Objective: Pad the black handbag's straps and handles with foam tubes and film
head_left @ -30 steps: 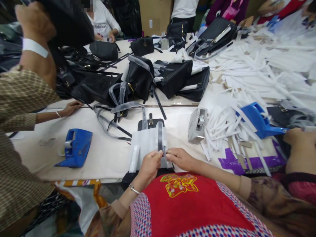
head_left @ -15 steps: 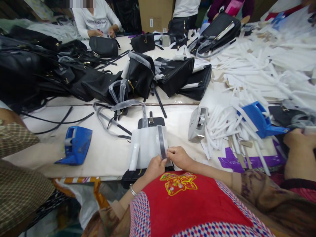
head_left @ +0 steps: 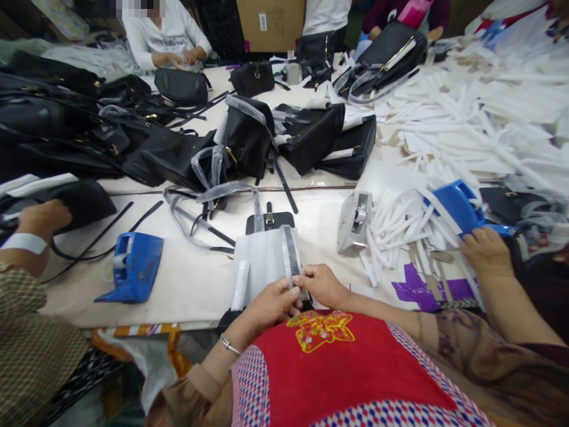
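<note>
In front of me a black bag [head_left: 269, 221] lies on the table with a white sheet [head_left: 258, 261] over its middle and a gold buckle on its top flap. A dark strap [head_left: 291, 252] in clear plastic wrap runs down the right side of the sheet. At the strap's lower end my right hand [head_left: 322, 284] is closed, pinching it between thumb and fingers. My left hand [head_left: 276, 301] meets it there with curled fingers, also gripping the wrapped strap near its end. The fingertips partly hide this end. A white roll [head_left: 241, 283] lies along the sheet's left side.
Blue tape dispensers stand at left [head_left: 136, 267] and right [head_left: 457, 204]; a grey tape dispenser [head_left: 354, 224] is nearer. White paper strips [head_left: 400, 225] heap up at right. Several black bags [head_left: 249, 139] lie behind. Co-workers' hands [head_left: 44, 216] are at both sides.
My left hand has shifted slightly, its fingers showing more. At left a co-worker's hand has come in with a black bag; at right another hand has moved to the blue dispenser.
</note>
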`<act>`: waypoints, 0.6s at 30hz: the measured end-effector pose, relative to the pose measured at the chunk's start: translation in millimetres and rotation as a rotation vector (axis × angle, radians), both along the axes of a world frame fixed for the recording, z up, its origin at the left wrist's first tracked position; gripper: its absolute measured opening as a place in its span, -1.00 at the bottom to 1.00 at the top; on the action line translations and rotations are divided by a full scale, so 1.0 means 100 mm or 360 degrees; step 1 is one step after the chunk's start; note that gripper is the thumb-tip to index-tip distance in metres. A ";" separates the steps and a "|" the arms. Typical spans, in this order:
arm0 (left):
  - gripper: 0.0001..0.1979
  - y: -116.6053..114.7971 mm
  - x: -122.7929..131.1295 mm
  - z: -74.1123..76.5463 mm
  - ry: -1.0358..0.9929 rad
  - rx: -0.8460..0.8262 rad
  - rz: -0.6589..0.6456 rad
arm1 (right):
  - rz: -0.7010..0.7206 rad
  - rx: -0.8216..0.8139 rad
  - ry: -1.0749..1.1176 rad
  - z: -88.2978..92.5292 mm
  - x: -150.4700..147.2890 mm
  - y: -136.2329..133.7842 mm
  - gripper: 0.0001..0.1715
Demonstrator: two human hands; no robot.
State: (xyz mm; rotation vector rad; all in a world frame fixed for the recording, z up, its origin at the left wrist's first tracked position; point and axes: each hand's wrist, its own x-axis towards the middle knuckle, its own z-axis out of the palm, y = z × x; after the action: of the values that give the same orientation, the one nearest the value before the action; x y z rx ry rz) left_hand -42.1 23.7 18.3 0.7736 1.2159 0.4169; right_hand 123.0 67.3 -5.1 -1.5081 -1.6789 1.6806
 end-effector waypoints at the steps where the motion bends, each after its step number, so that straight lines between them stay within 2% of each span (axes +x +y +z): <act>1: -0.67 0.00 -0.02 0.03 -0.0241 -0.0203 0.0108 | 0.0024 0.0052 -0.0005 0.00 0.00 0.00 -0.62; 3: -0.59 0.00 -0.01 0.03 -0.0609 -0.0493 0.0328 | 0.0088 0.0184 -0.0023 -0.01 0.01 -0.01 -0.64; 5: -0.59 0.01 0.06 -0.01 -0.0665 -0.0496 0.0473 | 0.0195 0.0371 -0.0051 -0.02 0.01 -0.02 -0.67; 8: -0.63 0.04 0.18 -0.12 -0.0404 -0.0300 0.0636 | 0.0362 0.0604 -0.0095 -0.02 0.03 -0.02 -0.78; 12: -0.69 0.05 0.20 -0.18 -0.0084 -0.0110 0.0666 | 0.0526 0.0698 -0.0068 0.03 0.11 0.00 -0.79; 13: -0.71 0.04 0.18 -0.18 -0.0017 -0.0071 0.0685 | 0.0480 0.0643 -0.0030 0.04 0.14 0.01 -0.75; 15: -0.77 0.02 0.14 -0.17 0.0155 0.0086 0.0618 | 0.0252 0.0211 0.0165 0.06 0.17 0.06 -0.64; 18: -0.79 -0.03 0.08 -0.19 0.0445 0.0575 0.0203 | -0.0021 -0.0658 0.0512 0.02 0.18 0.15 -0.48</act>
State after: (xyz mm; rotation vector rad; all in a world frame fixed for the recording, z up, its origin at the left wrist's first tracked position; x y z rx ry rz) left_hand -33.9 21.1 -0.8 1.0936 1.4770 0.6611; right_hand 141.4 82.4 -2.9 -1.3071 -1.2052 2.2234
